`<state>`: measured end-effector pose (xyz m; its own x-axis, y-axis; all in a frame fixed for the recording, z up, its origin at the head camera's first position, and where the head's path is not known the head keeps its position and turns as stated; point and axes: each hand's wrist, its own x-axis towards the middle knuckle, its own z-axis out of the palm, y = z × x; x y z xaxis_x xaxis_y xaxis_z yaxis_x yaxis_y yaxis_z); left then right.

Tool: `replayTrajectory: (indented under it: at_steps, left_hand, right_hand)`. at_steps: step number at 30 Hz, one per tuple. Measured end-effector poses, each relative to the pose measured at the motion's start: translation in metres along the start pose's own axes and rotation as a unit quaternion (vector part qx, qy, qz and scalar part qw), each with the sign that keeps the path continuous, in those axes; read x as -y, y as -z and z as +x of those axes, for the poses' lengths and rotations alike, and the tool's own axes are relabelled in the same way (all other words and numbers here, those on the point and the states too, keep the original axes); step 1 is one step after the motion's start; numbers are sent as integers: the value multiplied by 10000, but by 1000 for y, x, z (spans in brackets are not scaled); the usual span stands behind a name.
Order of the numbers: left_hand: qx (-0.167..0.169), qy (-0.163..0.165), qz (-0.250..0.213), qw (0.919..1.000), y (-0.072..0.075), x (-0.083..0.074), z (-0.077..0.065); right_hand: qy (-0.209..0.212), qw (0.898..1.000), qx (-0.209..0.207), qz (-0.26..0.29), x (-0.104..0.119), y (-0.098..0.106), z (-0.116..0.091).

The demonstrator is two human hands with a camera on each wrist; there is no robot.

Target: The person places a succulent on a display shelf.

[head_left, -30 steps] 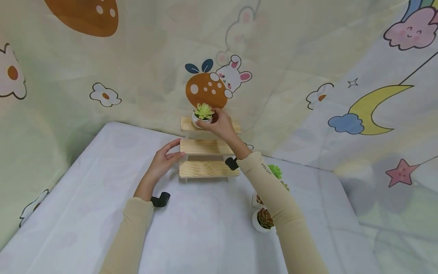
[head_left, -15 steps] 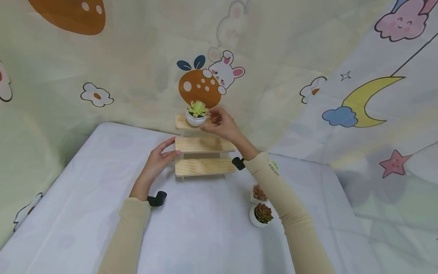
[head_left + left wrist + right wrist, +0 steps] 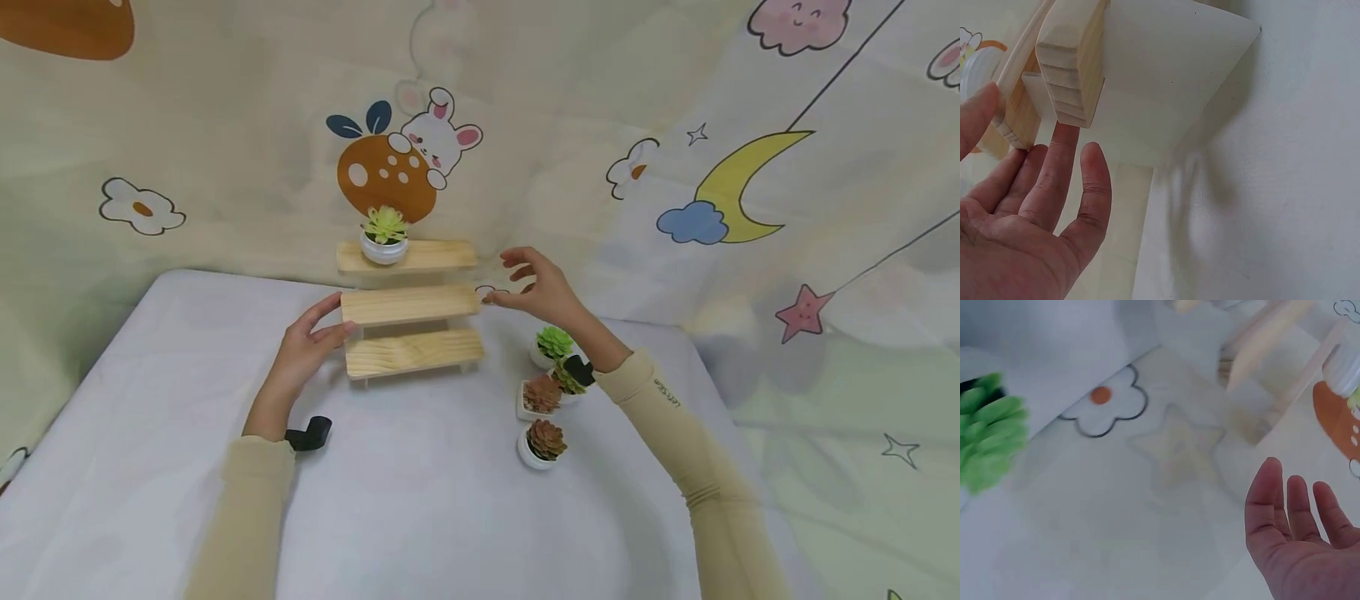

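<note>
A wooden three-tier display stand (image 3: 411,306) stands on the table. My left hand (image 3: 303,350) holds its left end at the middle shelf, thumb and fingers on the edges; the left wrist view shows fingers (image 3: 1060,169) up against the boards. On the top shelf, toward its left end, sits a potted succulent (image 3: 385,237) with pale green leaves and a white pot. My right hand (image 3: 543,292) is in the air right of the stand, fingers spread and holding nothing.
Right of the stand cluster a bright green succulent (image 3: 555,342), a darker green one (image 3: 567,379) partly behind the wrist camera, a reddish one in a square pot (image 3: 542,395) and a brown one in a round pot (image 3: 545,440). A printed cloth (image 3: 540,150) hangs behind.
My right hand has let go of the pale green succulent on the top shelf and moved away right and down. My left hand stays at the stand. The head view has shifted right.
</note>
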<state>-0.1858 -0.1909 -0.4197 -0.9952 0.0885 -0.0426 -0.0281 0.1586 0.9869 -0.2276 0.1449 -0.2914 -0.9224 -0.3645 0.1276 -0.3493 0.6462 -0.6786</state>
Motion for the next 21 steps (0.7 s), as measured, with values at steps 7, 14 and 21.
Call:
replayTrajectory:
  at_steps: [7,14,21]
  left_hand:
    - [16,1,12,10000,1,-1,-2]
    - [-21,-89,-3,10000,3,3,-3]
    - [47,-174,-44,9998,1,3,0]
  right_hand:
    - [-293,9995,-127,-67,-23,20,-40]
    - [-347,9994,-15,3,-56,31,-76]
    - [-639,9975,75,299,-101,34,-126]
